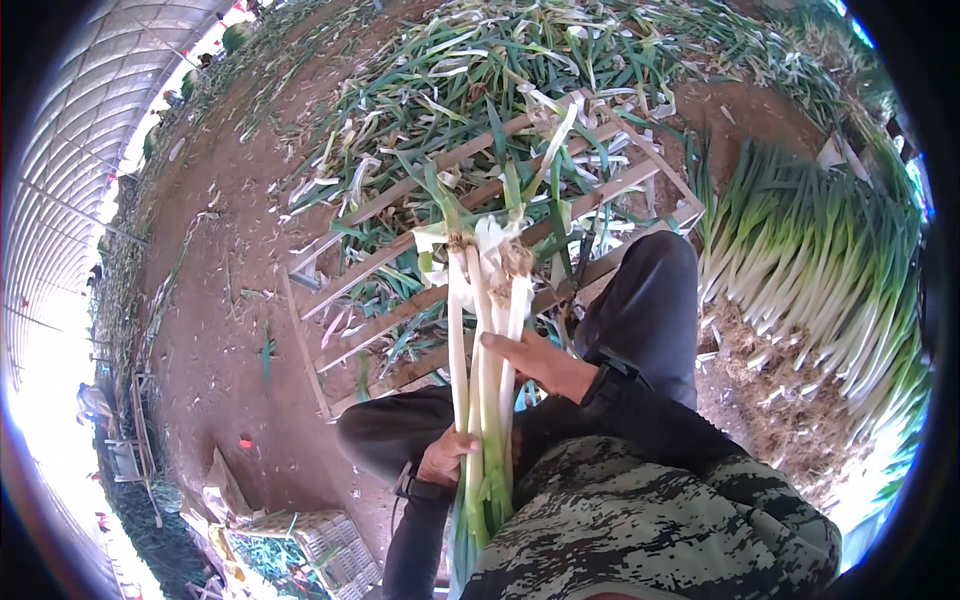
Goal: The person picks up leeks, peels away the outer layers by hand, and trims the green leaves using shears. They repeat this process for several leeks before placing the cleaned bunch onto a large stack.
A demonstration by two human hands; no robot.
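Observation:
A small bunch of long green onions (488,378) stands upright before me, white shafts and brownish root ends up, green leaves down against my body. Low on the bunch, where white turns to green, my left hand (447,458) is closed around the stalks. Higher up, my right hand (545,365) is closed on the white shafts from the right side; its other fingers are hidden behind them. Loose pale skins (490,240) and bent leaves hang about the upper ends. Beyond the bunch lies a slatted wooden frame (400,245).
Trimmed green leaves (470,70) are heaped past the frame and between its slats. On the right, many green onions (800,270) lie in a row, roots toward me. A white basket (335,545) holding greens stands lower left on brown soil (210,330).

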